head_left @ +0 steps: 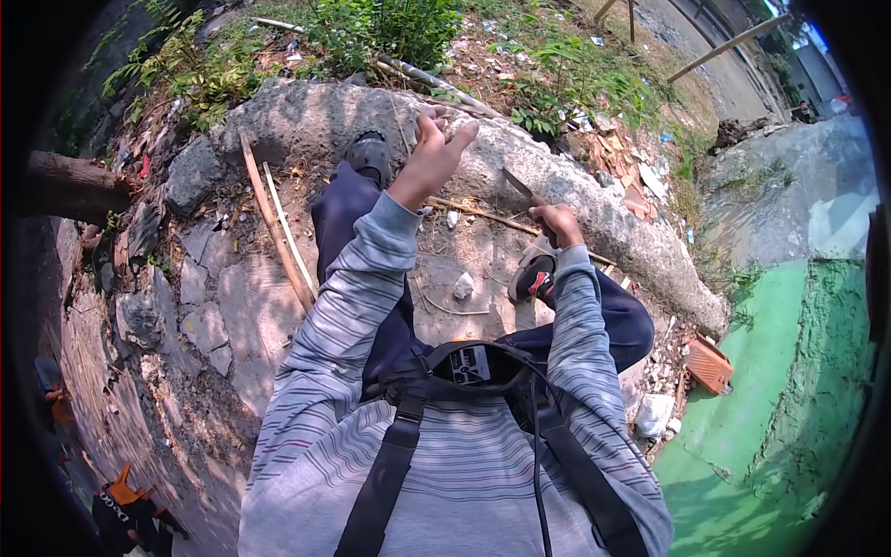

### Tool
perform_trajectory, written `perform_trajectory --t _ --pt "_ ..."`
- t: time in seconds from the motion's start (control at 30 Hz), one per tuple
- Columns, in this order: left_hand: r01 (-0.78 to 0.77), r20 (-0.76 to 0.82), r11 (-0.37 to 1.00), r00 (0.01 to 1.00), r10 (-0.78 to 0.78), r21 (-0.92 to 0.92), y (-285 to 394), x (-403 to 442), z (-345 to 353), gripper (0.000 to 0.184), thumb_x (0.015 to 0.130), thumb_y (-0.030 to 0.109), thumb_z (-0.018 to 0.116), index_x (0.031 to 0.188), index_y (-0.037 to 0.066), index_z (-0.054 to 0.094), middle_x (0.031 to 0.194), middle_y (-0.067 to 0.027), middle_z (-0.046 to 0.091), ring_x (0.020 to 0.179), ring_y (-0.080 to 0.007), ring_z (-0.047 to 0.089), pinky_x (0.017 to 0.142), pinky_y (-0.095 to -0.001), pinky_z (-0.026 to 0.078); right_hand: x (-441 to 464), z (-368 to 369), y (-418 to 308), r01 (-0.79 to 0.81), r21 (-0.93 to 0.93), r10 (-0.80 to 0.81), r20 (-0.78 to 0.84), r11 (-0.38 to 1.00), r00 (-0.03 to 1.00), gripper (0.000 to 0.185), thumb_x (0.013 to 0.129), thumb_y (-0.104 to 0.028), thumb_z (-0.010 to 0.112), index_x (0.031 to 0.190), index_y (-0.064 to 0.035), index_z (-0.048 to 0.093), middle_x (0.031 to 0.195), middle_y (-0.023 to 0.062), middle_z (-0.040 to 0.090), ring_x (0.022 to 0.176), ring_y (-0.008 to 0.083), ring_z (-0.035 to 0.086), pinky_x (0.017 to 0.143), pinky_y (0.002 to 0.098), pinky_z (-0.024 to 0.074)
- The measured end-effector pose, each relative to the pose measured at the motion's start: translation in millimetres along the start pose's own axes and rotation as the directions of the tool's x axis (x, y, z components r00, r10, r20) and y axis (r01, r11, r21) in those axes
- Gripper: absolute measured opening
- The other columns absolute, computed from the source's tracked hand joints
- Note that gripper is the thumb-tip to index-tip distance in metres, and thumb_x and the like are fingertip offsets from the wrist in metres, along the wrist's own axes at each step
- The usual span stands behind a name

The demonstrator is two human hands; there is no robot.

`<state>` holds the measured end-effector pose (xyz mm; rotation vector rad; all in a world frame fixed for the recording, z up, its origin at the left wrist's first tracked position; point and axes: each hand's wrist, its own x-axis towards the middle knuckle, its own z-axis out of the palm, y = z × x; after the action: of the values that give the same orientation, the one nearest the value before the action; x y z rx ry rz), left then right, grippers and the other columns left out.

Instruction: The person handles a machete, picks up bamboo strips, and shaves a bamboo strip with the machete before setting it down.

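My right hand (559, 225) is closed round the handle of a knife (518, 183), its blade pointing up and left over the rough concrete edge. My left hand (432, 158) is raised to the left of the knife, fingers curled in and thumb stretched out. What those fingers hold, if anything, is too small to make out. Close by the left hand runs a thin pale strip (403, 130); whether it is held I cannot tell. Below both hands a long split stick (487, 213) lies across the ground between my feet.
Two long wooden sticks (276, 221) lie left of my legs. A white stone (463, 285) is on the ground between them. The concrete ledge (603, 200) curves ahead, with plants (385, 37) behind. An orange brick (708, 365) sits at right. Another person (130, 511) is at lower left.
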<state>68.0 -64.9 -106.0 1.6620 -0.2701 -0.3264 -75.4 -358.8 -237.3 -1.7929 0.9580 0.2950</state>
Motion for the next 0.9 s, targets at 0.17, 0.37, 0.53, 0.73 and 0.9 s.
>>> perform_trajectory --t 0.17,0.37,0.53,0.73,0.9 --pt "-0.041 0.015 0.998 0.999 0.041 -0.042 -1 0 -3 0.083 0.097 0.049 0.065 0.142 -0.007 0.023 0.14 -0.0266 0.036 0.129 -0.0328 0.042 0.109 -0.0407 0.039 -32 0 -19 0.146 -0.334 -0.206 -0.151 0.931 0.967 0.03 0.082 -0.025 0.073 0.096 0.0013 0.072 0.074 0.012 0.071 0.067 0.0176 0.069 0.063 0.0331 0.0525" --pt "-0.036 0.043 0.993 0.998 0.041 -0.115 4 0 -6 0.082 0.097 0.049 0.066 0.142 -0.006 0.024 0.137 -0.0259 0.038 0.123 -0.0318 0.049 0.104 -0.0407 0.044 -36 -9 -33 0.278 -0.589 -0.549 -0.35 0.759 0.759 0.042 0.081 -0.032 0.072 0.109 -0.0008 0.067 0.095 0.0256 0.073 0.094 0.0444 0.071 0.087 0.0484 0.0533" --pt "-0.049 0.038 0.983 0.998 0.056 -0.176 0 -1 -8 0.08 0.098 0.047 0.065 0.141 -0.006 0.023 0.137 -0.0259 0.038 0.12 -0.0318 0.052 0.1 -0.0405 0.048 -25 -19 -70 0.407 -0.569 -0.667 -0.381 0.715 0.64 0.028 0.085 -0.03 0.074 0.097 -0.0051 0.073 0.089 0.0224 0.075 0.084 0.0397 0.073 0.08 0.046 0.0557" --pt "-0.086 0.0 0.988 0.996 0.086 -0.126 10 -6 -17 0.074 0.099 0.044 0.065 0.14 -0.003 0.024 0.134 -0.0232 0.042 0.117 -0.0272 0.055 0.094 -0.0361 0.05 -88 -91 -193 0.344 -0.617 -0.61 -0.289 0.708 0.738 0.03 0.086 -0.029 0.073 0.105 -0.0063 0.078 0.087 0.0161 0.077 0.068 0.0253 0.074 0.071 0.0364 0.0586" --pt "-0.063 0.007 0.987 0.998 0.065 -0.147 15 -7 -22 0.075 0.099 0.047 0.065 0.142 0.0 0.024 0.136 -0.0223 0.045 0.121 -0.0262 0.054 0.091 -0.0341 0.05 -135 -119 -261 0.243 -0.594 -0.501 -0.318 0.767 0.805 0.024 0.088 -0.02 0.07 0.105 -0.004 0.078 0.083 0.012 0.076 0.059 0.0181 0.072 0.057 0.032 0.0587"
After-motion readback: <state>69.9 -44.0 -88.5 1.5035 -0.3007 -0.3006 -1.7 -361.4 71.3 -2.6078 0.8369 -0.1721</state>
